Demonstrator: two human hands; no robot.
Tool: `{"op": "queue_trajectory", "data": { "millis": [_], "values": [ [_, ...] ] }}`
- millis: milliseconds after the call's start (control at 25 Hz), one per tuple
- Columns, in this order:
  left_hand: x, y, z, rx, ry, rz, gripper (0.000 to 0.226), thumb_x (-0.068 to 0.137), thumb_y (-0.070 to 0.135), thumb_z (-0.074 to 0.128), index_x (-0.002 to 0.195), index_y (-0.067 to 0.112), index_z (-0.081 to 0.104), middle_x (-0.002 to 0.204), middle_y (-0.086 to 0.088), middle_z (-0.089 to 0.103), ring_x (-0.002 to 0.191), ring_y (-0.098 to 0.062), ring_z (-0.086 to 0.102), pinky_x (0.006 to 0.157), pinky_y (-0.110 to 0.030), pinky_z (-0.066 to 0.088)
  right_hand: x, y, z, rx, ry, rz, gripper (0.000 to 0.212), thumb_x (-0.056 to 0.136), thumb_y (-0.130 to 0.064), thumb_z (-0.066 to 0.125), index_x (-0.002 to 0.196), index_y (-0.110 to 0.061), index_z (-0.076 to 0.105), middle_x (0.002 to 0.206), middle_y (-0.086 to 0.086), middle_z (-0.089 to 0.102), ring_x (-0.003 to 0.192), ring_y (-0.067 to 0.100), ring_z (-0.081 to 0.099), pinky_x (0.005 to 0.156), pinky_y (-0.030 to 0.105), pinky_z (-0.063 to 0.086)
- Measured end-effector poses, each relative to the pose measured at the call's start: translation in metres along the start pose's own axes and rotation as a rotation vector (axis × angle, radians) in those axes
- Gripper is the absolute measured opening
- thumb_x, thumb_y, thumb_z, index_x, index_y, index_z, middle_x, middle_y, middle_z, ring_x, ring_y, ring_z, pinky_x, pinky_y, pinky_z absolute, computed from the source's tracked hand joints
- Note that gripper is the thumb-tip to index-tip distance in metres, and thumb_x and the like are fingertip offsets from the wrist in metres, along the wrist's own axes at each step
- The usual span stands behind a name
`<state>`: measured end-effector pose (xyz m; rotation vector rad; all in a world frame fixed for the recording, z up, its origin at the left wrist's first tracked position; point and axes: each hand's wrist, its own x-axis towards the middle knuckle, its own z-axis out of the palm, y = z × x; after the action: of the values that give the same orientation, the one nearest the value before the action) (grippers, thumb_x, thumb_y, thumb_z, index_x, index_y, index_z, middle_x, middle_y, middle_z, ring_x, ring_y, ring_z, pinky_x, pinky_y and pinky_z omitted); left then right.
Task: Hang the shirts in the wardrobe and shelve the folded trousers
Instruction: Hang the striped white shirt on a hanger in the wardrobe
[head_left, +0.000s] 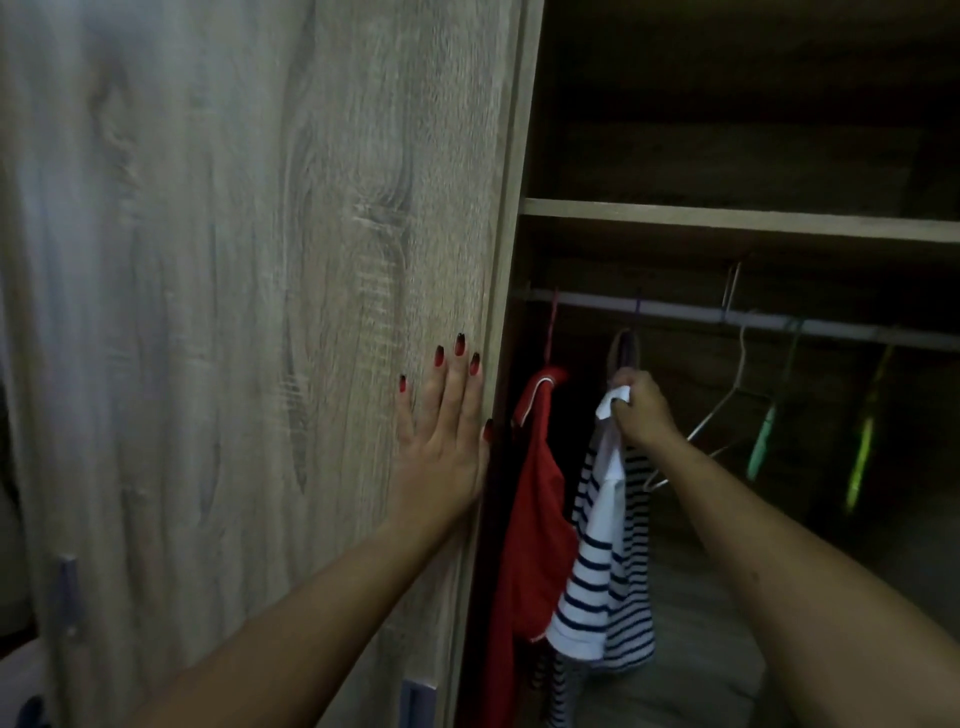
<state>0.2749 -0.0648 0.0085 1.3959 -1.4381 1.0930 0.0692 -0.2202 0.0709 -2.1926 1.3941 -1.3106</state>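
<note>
Our left hand (447, 431) lies flat, fingers straight & spread, on the wardrobe door (260, 312) right at its edge. We judge that's to brace the door clear of the opening while the other hand works.

Our right hand (641, 410), to the right of the left & inside the wardrobe, is clamped on the white collar of the striped shirt (602, 587). What looks like a hanger hook (626, 348) pokes up above the knuckles. We hold it high by the neck, prob. so the hook can reach the rail (675, 310) running just above that hand. The hook looks short of the rail, not on it, tho the light's too dim to be sure.

The striped shirt is white w/ navy horizontal stripes & a plain white collar. It hangs limp below the right hand, w/ a white-banded sleeve end lowest.

Between our hands hangs a red shirt (540, 519) w/ white neck trim, on the rail and touching the striped one. Right of the right hand are bare hangers: wire (727, 405), green (763, 441), yellow-green (862, 447). A shelf (727, 218) sits above the rail. Folded trousers: not in view.
</note>
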Motion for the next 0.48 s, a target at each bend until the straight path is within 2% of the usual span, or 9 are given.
{"op": "queue_trajectory", "data": {
  "millis": [80, 120, 200, 320, 480],
  "values": [
    [0.0, 0.0, 0.001, -0.001, -0.007, -0.008, 0.06, 0.099, 0.027, 0.036, 0.151, 0.004, 0.016, 0.16, -0.015, 0.01, 0.149, -0.032, 0.01, 0.115, -0.062, 0.018, 0.009, 0.011, 0.001, -0.02, -0.005, 0.02, 0.033, 0.062, -0.007, 0.042, 0.076, 0.004, 0.07, 0.086, 0.022, 0.069, 0.089, 0.034, 0.067, 0.073, 0.027, 0.049],
    [-0.001, 0.001, 0.001, -0.006, -0.009, -0.011, 0.06, 0.099, 0.027, 0.035, 0.151, 0.004, 0.016, 0.16, -0.015, 0.01, 0.149, -0.032, 0.01, 0.115, -0.062, 0.018, 0.007, 0.008, -0.001, -0.033, -0.008, 0.028, 0.031, 0.065, -0.002, 0.043, 0.078, 0.005, 0.07, 0.088, 0.023, 0.07, 0.089, 0.032, 0.067, 0.073, 0.028, 0.048],
    [-0.001, 0.001, 0.0, -0.008, -0.002, -0.01, 0.059, 0.099, 0.027, 0.035, 0.15, 0.004, 0.017, 0.16, -0.015, 0.01, 0.149, -0.031, 0.01, 0.116, -0.061, 0.017, 0.008, 0.012, -0.003, -0.04, -0.001, 0.048, 0.03, 0.074, 0.009, 0.044, 0.094, 0.011, 0.067, 0.101, 0.027, 0.067, 0.1, 0.033, 0.063, 0.08, 0.032, 0.047],
    [0.0, 0.001, 0.002, 0.004, 0.006, -0.018, 0.058, 0.099, 0.027, 0.034, 0.15, 0.004, 0.018, 0.16, -0.013, 0.01, 0.149, -0.031, 0.011, 0.117, -0.06, 0.016, 0.009, 0.018, -0.003, -0.032, 0.016, 0.062, 0.041, 0.079, 0.0, 0.042, 0.116, 0.009, 0.055, 0.12, 0.027, 0.058, 0.116, 0.038, 0.054, 0.093, 0.034, 0.043],
    [0.003, 0.002, 0.003, 0.017, 0.003, -0.019, 0.057, 0.099, 0.027, 0.033, 0.149, 0.003, 0.02, 0.159, -0.011, 0.011, 0.148, -0.031, 0.011, 0.117, -0.059, 0.015, -0.019, 0.006, -0.007, -0.05, 0.03, -0.002, 0.048, 0.087, 0.003, 0.046, 0.134, -0.004, 0.041, 0.134, 0.022, 0.043, 0.122, 0.034, 0.046, 0.097, 0.031, 0.037]
  ]
}}
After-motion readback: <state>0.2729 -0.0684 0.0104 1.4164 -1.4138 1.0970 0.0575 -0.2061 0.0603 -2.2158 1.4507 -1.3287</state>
